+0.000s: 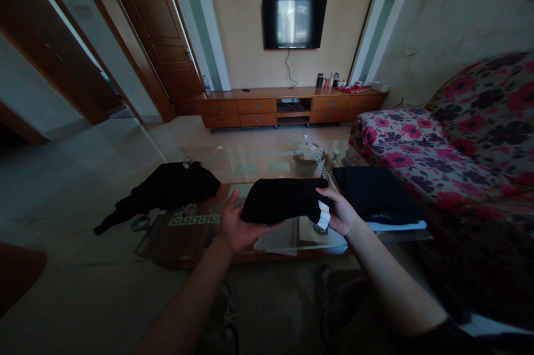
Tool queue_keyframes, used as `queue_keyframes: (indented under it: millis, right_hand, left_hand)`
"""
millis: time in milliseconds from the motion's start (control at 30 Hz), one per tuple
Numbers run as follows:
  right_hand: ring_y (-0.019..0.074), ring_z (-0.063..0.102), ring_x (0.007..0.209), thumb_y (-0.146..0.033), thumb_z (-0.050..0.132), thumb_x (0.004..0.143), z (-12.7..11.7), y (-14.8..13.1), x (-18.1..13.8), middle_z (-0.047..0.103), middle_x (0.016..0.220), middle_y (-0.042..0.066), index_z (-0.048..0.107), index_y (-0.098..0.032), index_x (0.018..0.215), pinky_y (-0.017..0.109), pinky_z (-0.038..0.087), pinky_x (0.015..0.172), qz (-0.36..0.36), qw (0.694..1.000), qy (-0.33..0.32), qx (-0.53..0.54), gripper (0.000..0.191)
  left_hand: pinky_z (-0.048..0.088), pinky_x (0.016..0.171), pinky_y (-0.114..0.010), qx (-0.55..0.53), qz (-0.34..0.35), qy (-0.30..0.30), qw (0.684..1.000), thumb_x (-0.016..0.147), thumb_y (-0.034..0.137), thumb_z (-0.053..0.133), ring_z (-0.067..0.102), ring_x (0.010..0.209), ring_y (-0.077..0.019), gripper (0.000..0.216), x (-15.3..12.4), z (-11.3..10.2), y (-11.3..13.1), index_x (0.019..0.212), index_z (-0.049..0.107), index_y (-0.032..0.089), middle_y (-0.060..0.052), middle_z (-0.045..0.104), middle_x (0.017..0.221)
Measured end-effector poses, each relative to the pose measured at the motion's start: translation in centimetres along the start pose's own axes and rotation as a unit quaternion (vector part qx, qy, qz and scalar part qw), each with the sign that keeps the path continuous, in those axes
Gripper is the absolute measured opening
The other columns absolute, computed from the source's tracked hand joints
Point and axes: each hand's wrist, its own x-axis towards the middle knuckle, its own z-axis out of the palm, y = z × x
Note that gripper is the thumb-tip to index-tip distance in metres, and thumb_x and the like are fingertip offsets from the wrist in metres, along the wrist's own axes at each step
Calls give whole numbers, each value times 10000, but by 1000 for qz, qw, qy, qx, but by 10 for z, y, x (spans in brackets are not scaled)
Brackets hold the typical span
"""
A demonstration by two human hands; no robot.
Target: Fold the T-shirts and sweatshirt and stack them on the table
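Between my two hands is a black folded garment (283, 199), raised over the glass coffee table (233, 241). My left hand (242, 224) grips its left end, fingers underneath and thumb up along the side. The right end is pinched by my right hand (340, 211), where a white label (324, 215) hangs out beside the fingers. On the table's left lies a loose, crumpled black garment (167, 188), one narrow part trailing over the edge. A flat stack of folded black cloth (375, 193) rests at the table's right.
A floral sofa (454, 160) stands along the right. Across the floor is a wooden TV cabinet (258, 105) with bottles and cans, below a wall television (294, 23). A bin (306, 164) shows through or behind the glass. A wooden door (154, 21) is at the back left.
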Motion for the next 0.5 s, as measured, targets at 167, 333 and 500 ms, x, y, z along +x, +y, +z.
queue_keyframes:
  millis: [167, 333, 500]
  right_hand:
    - [211, 757, 976, -156, 704, 844, 29, 36, -1, 794, 1053, 49, 678, -186, 1100, 350, 624, 901, -76, 994, -6, 75, 259]
    - [213, 753, 934, -142, 734, 814, 47, 68, -1, 792, 1030, 42, 681, -204, 1119, 319, 628, 810, -34, 997, -13, 64, 315]
    - [208, 748, 918, -390, 663, 925, 42, 57, 0, 782, 1049, 53, 661, -213, 1162, 323, 633, 754, 5, 999, -13, 53, 295]
  left_hand:
    - [426, 1145, -451, 13, 83, -22, 996, 792, 751, 650, 506, 1402, -302, 753, 1, 11, -21, 1311, 631, 205, -137, 634, 1411]
    - [535, 1010, -398, 142, 43, 90, 985, 834, 308, 782, 700, 1133, -278, 427, 14, 6, -47, 1222, 672, 168, -124, 747, 1204]
    - [601, 854, -374, 170, 47, 160, 971, 784, 126, 762, 761, 888, -244, 470, 11, 3, -44, 1241, 657, 156, -104, 786, 1035]
